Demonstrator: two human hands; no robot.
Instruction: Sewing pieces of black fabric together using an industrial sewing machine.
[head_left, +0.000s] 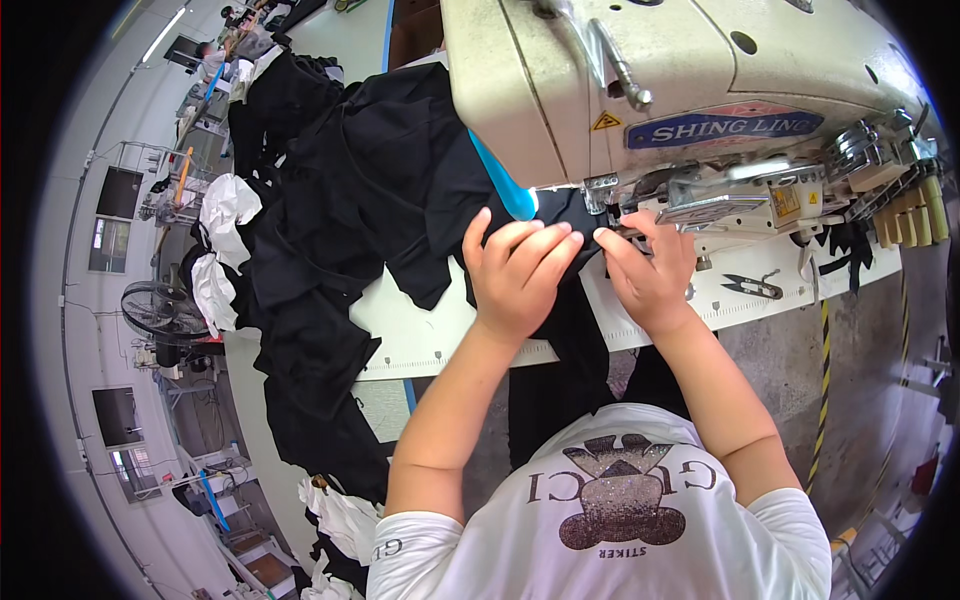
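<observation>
A piece of black fabric (pixel 560 215) is lying on the white tabletop (pixel 420 330) right at the foot of the cream sewing machine (pixel 660 90), with its near end hanging over the tabletop's near edge. The left hand (pixel 515 270) is pressing flat on this fabric, its fingers (pixel 535 245) stretched out and spread, gripping nothing. The right hand (pixel 650 275) is resting just beside it to the right, its fingers (pixel 625 235) curled down and pinching the fabric's edge close under the machine's needle area; the two hands are nearly touching at the fingertips. A strip of blue material (pixel 505 185) is showing just far of the left hand, against the machine's base. To the left, a big heap of black garments (pixel 330 200) is spreading across the tabletop and spilling off its near-left side. On the right, small black thread snips (pixel 750 286) are lying on the tabletop, well apart from the right hand.
</observation>
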